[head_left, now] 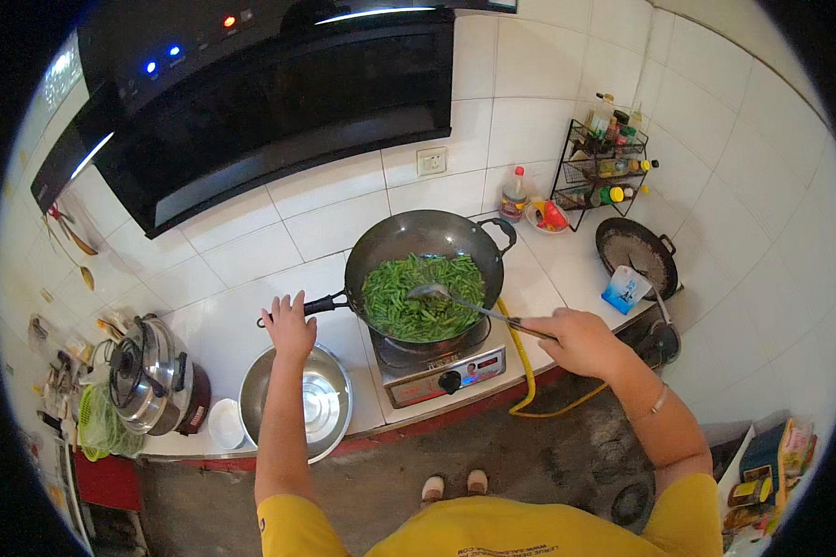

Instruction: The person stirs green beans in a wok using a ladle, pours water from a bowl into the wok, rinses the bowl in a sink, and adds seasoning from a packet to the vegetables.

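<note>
A dark wok (409, 237) sits on a gas stove (437, 381), full of chopped green beans (390, 316). My right hand (585, 342) is closed round the handle of a metal ladle (474, 304), whose rounded head rests among the beans. Over the wok's long black handle (325, 304) lies my left hand (289, 330), its fingers stretched out and apart. The handle's end shows just past those fingers. Below my left forearm is a wide steel basin (330, 399), partly hidden by the arm.
A white bowl (225, 424) and a steel pot (149, 381) stand at left. Behind the wok are a bottle (514, 195) and a spice rack (604, 167). Another pan (655, 260) and a blue packet (625, 290) lie right. A yellow hose (528, 371) bends beside the stove; a black range hood (279, 121) hangs above.
</note>
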The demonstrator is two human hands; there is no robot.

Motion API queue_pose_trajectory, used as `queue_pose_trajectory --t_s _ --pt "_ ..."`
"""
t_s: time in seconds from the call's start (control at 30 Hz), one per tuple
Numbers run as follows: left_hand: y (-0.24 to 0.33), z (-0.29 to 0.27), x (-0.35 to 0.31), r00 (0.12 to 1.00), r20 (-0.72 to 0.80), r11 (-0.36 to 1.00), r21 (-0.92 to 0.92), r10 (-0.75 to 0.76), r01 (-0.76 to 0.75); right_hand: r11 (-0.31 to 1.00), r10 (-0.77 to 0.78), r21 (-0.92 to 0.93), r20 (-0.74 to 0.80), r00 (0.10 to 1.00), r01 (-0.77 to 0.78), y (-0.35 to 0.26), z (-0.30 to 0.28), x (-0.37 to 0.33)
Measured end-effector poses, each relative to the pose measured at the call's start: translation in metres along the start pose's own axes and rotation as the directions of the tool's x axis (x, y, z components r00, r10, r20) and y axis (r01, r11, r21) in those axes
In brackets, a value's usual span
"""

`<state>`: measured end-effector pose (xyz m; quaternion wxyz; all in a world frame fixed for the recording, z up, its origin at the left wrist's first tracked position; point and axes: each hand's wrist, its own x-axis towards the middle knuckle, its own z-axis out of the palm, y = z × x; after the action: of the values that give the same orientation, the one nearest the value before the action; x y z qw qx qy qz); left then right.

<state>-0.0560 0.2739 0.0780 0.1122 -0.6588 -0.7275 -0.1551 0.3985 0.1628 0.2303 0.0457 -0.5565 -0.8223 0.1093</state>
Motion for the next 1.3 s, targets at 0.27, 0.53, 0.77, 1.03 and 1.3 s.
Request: queue_pose_trajectory --t_s 0.27,0.53,0.77,1.03,1.3 --pt "0.000 0.003 0.001 0.995 -0.087 0.999 -0.020 0.041 -0.043 0.970 0.159 -0.173 -0.076 0.984 -0.170 -0.026 0.059 0.046" --pt "-0.016 0.004 -0.003 0.979 -0.126 0.985 -0.044 0.158 -0.164 0.992 0.116 -0.025 -0.277 0.954 -0.127 -0.046 0.081 0.066" --pt "-0.017 0.008 0.001 0.978 -0.146 0.981 -0.097 0.150 -0.165 0.971 0.169 -0.137 -0.192 0.967 -0.197 -0.019 0.089 0.054" --pt "-0.009 0.010 0.000 0.974 -0.182 0.985 -0.076 0.137 -0.153 0.973 0.178 -0.131 -0.090 0.980 -0.189 -0.037 0.053 -0.005" --pt "-0.021 0.009 -0.003 0.969 -0.204 0.970 -0.168 0.142 -0.177 0.961 0.250 -0.076 -0.191 0.949 -0.268 -0.048 0.054 -0.013"
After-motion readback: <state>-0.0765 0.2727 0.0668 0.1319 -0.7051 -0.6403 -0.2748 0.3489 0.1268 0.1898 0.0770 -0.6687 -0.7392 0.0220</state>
